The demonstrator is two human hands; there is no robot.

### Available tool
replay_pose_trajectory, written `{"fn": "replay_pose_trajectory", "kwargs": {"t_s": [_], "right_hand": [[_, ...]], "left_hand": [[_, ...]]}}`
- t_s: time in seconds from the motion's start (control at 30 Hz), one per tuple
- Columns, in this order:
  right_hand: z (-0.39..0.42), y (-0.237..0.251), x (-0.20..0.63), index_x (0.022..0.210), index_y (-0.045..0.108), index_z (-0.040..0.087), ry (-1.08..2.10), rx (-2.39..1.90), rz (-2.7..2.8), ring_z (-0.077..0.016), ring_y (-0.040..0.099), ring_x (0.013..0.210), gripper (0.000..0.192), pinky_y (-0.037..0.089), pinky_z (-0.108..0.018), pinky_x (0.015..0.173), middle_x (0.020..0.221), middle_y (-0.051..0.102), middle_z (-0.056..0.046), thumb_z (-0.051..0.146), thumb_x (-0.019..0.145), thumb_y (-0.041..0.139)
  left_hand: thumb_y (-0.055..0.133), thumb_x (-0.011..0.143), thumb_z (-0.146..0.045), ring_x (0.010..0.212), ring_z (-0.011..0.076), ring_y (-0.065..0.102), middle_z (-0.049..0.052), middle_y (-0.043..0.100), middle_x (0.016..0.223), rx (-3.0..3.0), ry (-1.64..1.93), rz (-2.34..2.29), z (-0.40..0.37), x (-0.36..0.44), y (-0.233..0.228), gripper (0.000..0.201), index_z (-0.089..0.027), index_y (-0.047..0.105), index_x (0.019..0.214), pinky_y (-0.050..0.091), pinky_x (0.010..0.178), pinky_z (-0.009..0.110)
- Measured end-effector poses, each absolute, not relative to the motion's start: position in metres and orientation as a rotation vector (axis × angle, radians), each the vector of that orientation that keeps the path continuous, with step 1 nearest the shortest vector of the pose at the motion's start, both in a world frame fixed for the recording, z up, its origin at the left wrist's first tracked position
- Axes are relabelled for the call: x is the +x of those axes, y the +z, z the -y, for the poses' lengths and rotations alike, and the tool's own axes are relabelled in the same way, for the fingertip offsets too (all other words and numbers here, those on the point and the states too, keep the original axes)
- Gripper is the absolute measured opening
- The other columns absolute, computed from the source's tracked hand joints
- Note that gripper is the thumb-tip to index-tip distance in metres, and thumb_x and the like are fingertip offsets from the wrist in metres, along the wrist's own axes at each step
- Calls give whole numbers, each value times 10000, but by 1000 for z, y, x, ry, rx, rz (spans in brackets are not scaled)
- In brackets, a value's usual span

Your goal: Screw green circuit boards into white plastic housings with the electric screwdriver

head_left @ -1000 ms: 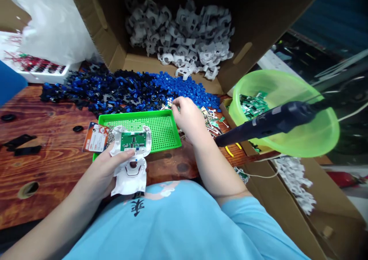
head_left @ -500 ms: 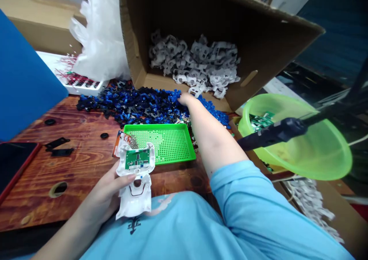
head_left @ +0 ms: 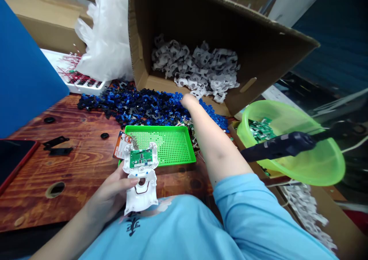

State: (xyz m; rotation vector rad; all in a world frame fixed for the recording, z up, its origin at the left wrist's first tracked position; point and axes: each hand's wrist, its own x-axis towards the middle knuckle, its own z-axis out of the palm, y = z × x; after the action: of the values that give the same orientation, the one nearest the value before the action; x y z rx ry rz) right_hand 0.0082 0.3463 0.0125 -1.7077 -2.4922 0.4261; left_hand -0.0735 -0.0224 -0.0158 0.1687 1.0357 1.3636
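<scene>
Housing — smooth plastic; tray plastic too; tabletop — glossy grained wood; box matt cardboard; shirt cloth.

Soft light (dim right edge)

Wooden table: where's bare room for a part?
Roomiest: bare wood between the black pieces, orange-white card and left hand; avoid the round hole. Narrower: wood between green tray and blue shirt, right of the white shell. Crowded: behind the tray, blue and black parts run up to the cardboard box, right hand there.
</scene>
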Motion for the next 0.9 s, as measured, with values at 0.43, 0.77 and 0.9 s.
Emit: {"fn": "replay_pose_trajectory", "kwargs": {"t_s": [0.43,0.77,0.9], "right_hand": [[-219,48,37,1137,599,214,1495,-1031,2053,-45,675,862,224,562,-172,796,1034,678,-8,293,964,481],[-125,27,79,939,643,237,2145,-630,1593,-77,707,860,132,558,-142,679,921,674,38,217,813,674],[-103,27,101,980,677,236,1641,-595,2007,-95,683,809,144,565,-210,699,978,693,-12,300,853,655]], "left_hand": [[809,584,-143,795,240,727,55,760,982,218,1481,-1056,19,-61,-12,774,-236,520,1296,578,643,277],[864,593,-191,1127,310,651,113,663,1277,446,1521,-1229,19,-52,-12,955,-246,365,1406,551,905,358],[869,571,-185,1141,306,643,105,673,1258,486,1490,-1240,19,-45,-4,976,-252,367,1405,548,899,349]]}}
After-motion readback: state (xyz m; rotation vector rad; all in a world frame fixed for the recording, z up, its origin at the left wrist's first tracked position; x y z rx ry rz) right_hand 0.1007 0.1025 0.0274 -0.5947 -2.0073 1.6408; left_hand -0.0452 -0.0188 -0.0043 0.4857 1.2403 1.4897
